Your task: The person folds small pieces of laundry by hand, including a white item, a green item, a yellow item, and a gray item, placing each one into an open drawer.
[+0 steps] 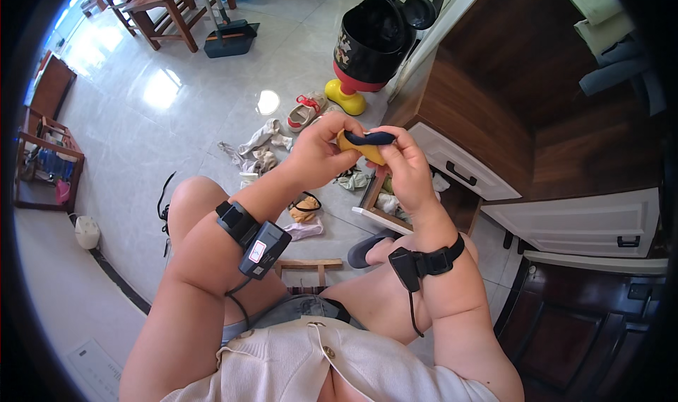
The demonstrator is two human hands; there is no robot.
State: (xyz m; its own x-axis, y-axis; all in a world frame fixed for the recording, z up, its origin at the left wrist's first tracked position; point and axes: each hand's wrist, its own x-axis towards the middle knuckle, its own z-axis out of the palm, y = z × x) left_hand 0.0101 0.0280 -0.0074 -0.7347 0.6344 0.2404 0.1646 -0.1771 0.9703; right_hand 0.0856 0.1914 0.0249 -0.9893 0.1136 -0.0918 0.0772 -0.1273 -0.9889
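Both hands are raised in front of me, gripping a small folded bundle of yellow and navy cloth (362,150), which looks like socks. My left hand (320,150) pinches its left end, with the thumb underneath. On the right end, the fingers and thumb of my right hand (410,163) close around the navy roll. Below my right hand, a pulled-out white-fronted drawer (389,220) holds several bundled cloth items, partly hidden by that hand. Loose whitish socks (260,143) lie on the floor beyond my left forearm. A tan cloth bundle (304,209) and a pale pink cloth (306,228) lie nearer.
A sneaker (307,110) with red laces sits near a black mouse-eared bin (365,41) on yellow feet. The wooden cabinet (476,105) rises on my right. A wooden stool frame (312,264) is between my legs. Farther off are a dustpan (230,39) and a wooden chair (164,4).
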